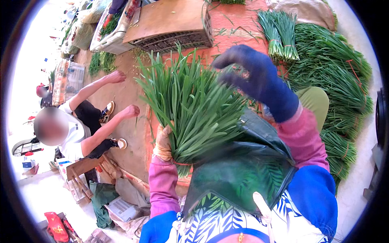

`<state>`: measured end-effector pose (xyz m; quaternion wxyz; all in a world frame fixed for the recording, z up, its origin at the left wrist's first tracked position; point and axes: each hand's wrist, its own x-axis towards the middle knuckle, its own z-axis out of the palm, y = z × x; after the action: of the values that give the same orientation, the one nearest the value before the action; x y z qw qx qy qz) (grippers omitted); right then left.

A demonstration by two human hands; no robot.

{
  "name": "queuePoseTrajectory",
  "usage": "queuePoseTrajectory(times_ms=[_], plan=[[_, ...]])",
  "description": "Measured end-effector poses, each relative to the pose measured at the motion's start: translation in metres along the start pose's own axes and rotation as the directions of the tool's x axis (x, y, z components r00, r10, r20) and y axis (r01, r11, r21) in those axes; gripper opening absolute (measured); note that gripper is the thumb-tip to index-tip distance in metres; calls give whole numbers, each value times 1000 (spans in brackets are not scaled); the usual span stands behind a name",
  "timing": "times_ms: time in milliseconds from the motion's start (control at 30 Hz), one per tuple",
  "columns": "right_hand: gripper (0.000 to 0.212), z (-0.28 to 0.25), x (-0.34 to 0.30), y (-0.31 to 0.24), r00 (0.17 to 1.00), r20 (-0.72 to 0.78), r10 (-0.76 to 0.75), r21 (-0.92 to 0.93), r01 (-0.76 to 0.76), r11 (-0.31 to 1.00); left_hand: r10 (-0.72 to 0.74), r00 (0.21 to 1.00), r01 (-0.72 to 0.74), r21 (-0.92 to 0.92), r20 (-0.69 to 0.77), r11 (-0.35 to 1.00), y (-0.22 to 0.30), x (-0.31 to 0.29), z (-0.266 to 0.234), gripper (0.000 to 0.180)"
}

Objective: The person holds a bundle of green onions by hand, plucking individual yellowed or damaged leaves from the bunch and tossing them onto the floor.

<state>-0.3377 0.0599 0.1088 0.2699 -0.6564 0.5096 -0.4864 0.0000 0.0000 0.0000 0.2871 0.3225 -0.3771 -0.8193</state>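
Note:
A large bunch of garlic chives (194, 105), its long flat green leaves fanned out, stands up in front of me. Round its lower part closes my left hand (163, 143), in a tan glove. A red band (182, 164) circles the stems near the bottom. My right hand (255, 77), in a dark blue glove, is raised at the right of the leaf tips, somewhat blurred. Its fingers are curved and spread, with nothing visible between them. A dark green apron (243, 174) covers my lap beneath the bunch.
Banded chives (332, 69) are heaped along the right, with tied bundles (277, 34) at the far right. A board-topped crate (170, 22) stands ahead. At left a person (77, 125) sits with both arms stretched out. A white crate (115, 32) holds greens.

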Motion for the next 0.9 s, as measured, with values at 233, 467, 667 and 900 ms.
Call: queuePoseTrajectory(times_ms=[233, 467, 667, 900], plan=[[18, 87, -61, -43, 819, 445, -361, -310, 519, 796, -71, 996, 64, -157, -44, 986, -5, 0, -29, 60], [19, 85, -101, -74, 670, 677, -303, -103, 494, 864, -154, 985, 136, -208, -72, 969, -17, -3, -81, 66], [25, 61, -82, -74, 736, 611, -292, -206, 504, 839, -163, 984, 139, -283, -65, 949, -8, -3, -45, 49], [40, 35, -79, -64, 696, 711, -99, -287, 415, 863, 247, 964, -227, 191, -93, 955, 10, -20, -6, 78]])
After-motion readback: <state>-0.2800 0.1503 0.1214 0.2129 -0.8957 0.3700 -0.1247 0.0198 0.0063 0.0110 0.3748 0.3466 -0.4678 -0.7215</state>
